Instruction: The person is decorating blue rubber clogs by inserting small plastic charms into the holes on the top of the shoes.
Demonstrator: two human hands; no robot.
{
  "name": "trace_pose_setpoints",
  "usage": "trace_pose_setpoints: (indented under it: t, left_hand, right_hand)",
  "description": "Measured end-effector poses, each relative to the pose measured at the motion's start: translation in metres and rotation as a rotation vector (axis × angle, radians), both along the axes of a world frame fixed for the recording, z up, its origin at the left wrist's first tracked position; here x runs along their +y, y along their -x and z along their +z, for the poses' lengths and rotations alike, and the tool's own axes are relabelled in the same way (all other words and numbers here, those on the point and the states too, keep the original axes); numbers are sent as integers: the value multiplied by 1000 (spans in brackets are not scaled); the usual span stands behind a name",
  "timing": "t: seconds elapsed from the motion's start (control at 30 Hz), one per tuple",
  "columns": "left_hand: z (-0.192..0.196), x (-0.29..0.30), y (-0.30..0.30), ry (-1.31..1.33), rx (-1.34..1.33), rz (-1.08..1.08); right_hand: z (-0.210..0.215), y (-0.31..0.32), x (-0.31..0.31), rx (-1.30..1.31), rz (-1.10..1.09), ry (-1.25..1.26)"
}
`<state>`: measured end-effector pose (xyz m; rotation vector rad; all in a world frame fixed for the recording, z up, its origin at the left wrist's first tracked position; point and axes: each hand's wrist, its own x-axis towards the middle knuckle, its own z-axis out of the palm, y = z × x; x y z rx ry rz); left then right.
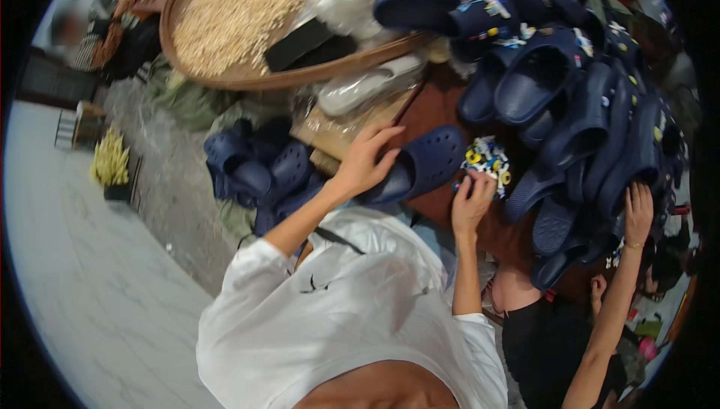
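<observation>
The left hand (367,161) is partly curled at the heel end of a navy clog (435,155), seemingly holding it by the rim, with the toe slanting toward the right. The right hand (474,197) is bent with its fingertips drawn close at a pile of small charms (487,157) just beyond it; whether it pinches one, I cannot tell. The clog lies between the hands, over the reddish-brown counter (442,101). With the hold only at the heel, pressure on the toe could tip the clog, and its toe, so near the pile, could scatter the charms. Right of the right hand, clogs lie heaped (592,116), with a co-worker's hand (639,210) against them; a tug there could make the heap slide. Beyond the left hand sits a round tray (225,82) of pale grains (232,19).
</observation>
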<state>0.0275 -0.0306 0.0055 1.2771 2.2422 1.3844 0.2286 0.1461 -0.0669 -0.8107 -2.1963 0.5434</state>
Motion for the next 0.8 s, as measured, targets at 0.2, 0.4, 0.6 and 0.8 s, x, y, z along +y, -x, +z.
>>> trace_pose_setpoints:
  t: [0.2, 0.4, 0.6, 0.8]
  left_hand:
    - [-22, -12, -10, 186, -27, -14]
    - [-18, -12, -6, 133, -69, 117]
    - [-8, -17, 39, -180, -300, 235]
    - [21, 30, 55, -351, -248, 191]
  right_hand:
    - [2, 2, -9, -26, 6, 40]
    - [-9, -7, -4, 15, -19, 21]
    - [-9, -11, -7, 46, -8, -14]
    - [-11, -14, -9, 101, -39, -31]
